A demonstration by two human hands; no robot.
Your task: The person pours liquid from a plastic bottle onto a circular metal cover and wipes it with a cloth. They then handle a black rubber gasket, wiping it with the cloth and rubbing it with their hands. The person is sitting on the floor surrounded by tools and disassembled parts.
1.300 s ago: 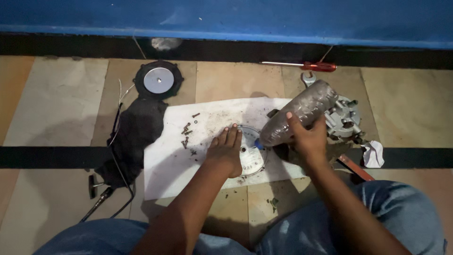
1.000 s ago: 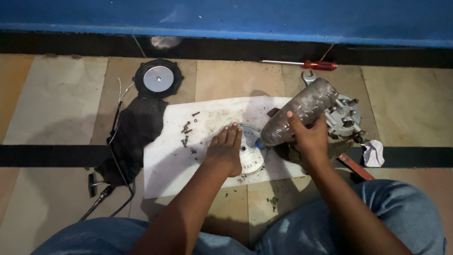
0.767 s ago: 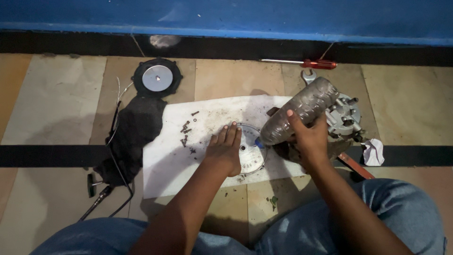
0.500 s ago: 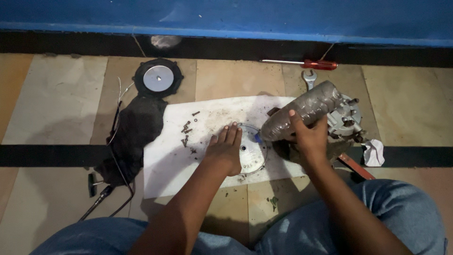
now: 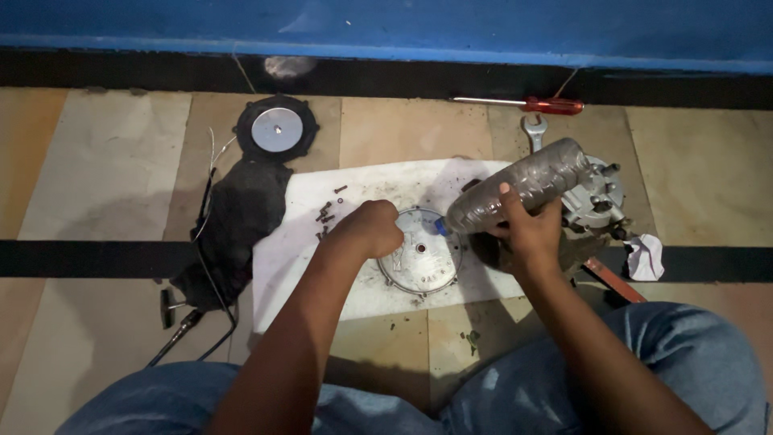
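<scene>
One plastic bottle [image 5: 519, 187] tilted in right hand [image 5: 527, 234]

No packages, labels, signs, screens visible.

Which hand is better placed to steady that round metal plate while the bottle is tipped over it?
Left. The left hand already rests on the round metal plate, while the right hand is wrapped around the plastic bottle, whose mouth points down at the plate.
</scene>
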